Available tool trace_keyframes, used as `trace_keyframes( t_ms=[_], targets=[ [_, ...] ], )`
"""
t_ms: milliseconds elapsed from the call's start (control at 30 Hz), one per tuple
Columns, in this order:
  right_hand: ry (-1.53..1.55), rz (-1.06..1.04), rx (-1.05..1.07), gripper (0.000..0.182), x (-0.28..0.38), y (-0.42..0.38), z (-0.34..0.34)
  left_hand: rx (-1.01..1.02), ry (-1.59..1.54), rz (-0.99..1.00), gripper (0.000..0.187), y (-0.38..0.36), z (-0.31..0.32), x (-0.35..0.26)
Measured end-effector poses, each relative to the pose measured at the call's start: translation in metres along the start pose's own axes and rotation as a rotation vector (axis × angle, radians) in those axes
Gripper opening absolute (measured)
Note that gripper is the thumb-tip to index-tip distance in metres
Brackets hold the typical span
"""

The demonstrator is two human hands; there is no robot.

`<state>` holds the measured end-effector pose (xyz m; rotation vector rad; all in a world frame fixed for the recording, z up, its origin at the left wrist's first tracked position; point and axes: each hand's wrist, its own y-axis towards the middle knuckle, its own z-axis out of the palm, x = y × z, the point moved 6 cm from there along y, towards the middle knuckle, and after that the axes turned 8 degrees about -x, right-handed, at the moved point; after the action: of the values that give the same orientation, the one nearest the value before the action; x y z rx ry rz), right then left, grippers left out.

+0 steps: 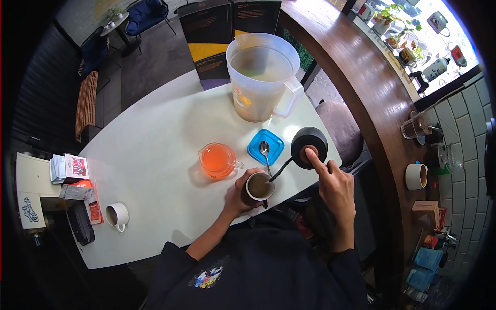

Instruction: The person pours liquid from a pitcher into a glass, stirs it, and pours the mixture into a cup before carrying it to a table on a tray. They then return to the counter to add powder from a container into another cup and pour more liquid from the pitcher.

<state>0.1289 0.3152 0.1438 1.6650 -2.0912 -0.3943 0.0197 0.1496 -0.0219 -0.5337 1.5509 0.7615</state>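
My left hand (238, 196) is wrapped round a dark mug (260, 187) with a pale rim, near the table's front edge. Brownish liquid fills much of it. My right hand (336, 191) grips a black gooseneck kettle (316, 135), one finger resting on its brown lid knob. The kettle's thin spout (281, 169) reaches over the mug's rim, its tip at the liquid. Just beyond the mug, a metal spoon (264, 148) lies on a blue square lid (274, 138). To the left stands a small glass jug (217, 159) of orange-red liquid.
A large translucent pitcher (253, 101) stands at the back of the white table (150, 150), before dark boxes (209, 31). A white mug (118, 216) and packets (77, 168) are at the left. Along the right runs a brown wooden counter (356, 57) bearing another cup (415, 176).
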Motion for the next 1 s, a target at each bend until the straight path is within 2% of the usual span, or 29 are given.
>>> trace_keyframes(
  t_ms=[200, 267, 600, 667, 800, 867, 1000],
  targets=[
    [-0.025, -0.020, 0.047, 0.086, 0.002, -0.002, 0.001, -0.025, 0.029, 0.052, 0.077, 0.004, -0.001, -0.009],
    [-0.039, -0.022, 0.066, 0.086, 0.002, -0.002, 0.002, -0.037, 0.084, 0.118, 0.067, 0.005, 0.000, -0.015],
    [-0.033, -0.007, -0.026, 0.080, -0.006, -0.001, -0.007, -0.034, 0.073, 0.125, 0.066, 0.003, 0.000, -0.009],
    [-0.039, -0.015, -0.023, 0.079, -0.005, -0.002, -0.007, 0.013, -0.036, -0.011, 0.076, 0.000, 0.000, 0.012],
    [-0.035, -0.031, 0.012, 0.080, -0.001, -0.003, -0.004, 0.014, -0.024, 0.004, 0.077, 0.001, -0.001, 0.009],
    [-0.031, -0.038, 0.017, 0.080, 0.001, -0.003, -0.003, -0.047, 0.070, 0.135, 0.068, 0.004, -0.001, -0.003],
    [-0.038, -0.023, 0.007, 0.080, 0.001, -0.001, -0.005, -0.022, 0.026, 0.159, 0.069, 0.008, 0.002, -0.003]
  ],
)
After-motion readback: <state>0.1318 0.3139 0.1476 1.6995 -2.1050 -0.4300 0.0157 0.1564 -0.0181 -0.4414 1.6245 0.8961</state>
